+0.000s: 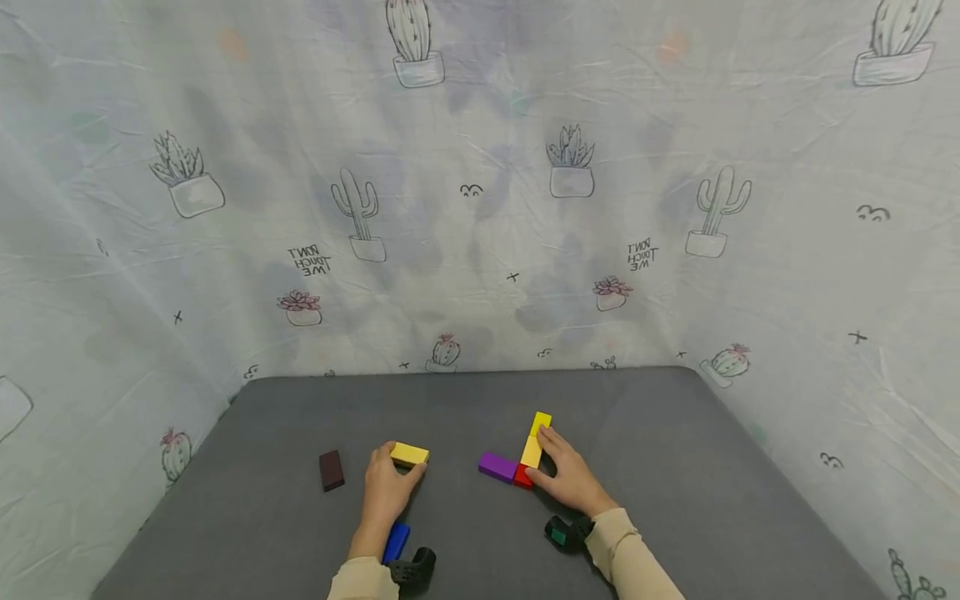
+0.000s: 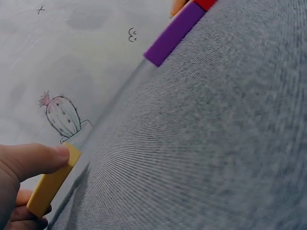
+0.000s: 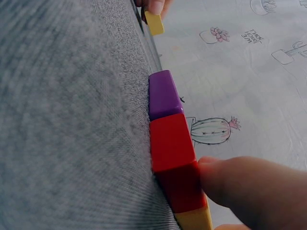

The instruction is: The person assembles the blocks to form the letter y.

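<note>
My left hand (image 1: 386, 492) pinches a yellow block (image 1: 409, 454) between thumb and fingers, close over the grey table; in the left wrist view the thumb lies on one end of it. On the right, a purple block (image 1: 498, 467), a red block (image 1: 522, 476) and two yellow blocks, the nearer yellow block (image 1: 531, 452) and the farther yellow block (image 1: 541, 422), form an L. My right hand (image 1: 572, 479) rests along this L, its thumb touching the red block (image 3: 175, 143) and its fingertips beside the yellow ones. The purple block (image 2: 175, 33) points toward my left hand.
A dark brown block (image 1: 332, 471) lies left of my left hand. Under the left wrist is a blue block (image 1: 396, 543), partly hidden. A cactus-print cloth (image 1: 480, 317) hangs behind and beside the grey table (image 1: 465, 542). Both wrists carry black straps.
</note>
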`<state>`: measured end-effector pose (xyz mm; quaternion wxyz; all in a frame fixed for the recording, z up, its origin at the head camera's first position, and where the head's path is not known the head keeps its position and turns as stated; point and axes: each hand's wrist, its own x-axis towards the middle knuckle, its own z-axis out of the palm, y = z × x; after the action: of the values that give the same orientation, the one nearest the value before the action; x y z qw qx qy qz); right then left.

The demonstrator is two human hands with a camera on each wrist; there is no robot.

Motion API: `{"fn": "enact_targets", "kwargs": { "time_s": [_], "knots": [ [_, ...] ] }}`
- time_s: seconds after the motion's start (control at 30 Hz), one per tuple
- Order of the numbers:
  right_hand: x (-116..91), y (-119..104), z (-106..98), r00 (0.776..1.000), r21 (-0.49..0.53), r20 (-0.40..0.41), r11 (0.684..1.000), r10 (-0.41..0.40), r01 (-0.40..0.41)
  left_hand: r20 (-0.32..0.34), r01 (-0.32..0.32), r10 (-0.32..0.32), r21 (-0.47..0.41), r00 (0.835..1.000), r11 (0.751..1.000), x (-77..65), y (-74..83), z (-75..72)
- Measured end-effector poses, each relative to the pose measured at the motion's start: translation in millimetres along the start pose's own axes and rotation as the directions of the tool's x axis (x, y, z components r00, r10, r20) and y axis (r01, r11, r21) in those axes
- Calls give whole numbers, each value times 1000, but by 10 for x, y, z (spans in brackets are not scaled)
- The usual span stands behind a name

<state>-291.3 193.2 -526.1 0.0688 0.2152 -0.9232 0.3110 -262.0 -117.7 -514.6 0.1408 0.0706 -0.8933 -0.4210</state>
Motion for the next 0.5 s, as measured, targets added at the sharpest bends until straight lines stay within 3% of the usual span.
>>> {"fn": "enact_targets", "kwargs": {
  "time_s": [0.5],
  "knots": [
    [-6,11,5,999,-7,-25,1000,-25,25,-36,-33,33,-16,999,999,5,33,-60]
  ]
}}
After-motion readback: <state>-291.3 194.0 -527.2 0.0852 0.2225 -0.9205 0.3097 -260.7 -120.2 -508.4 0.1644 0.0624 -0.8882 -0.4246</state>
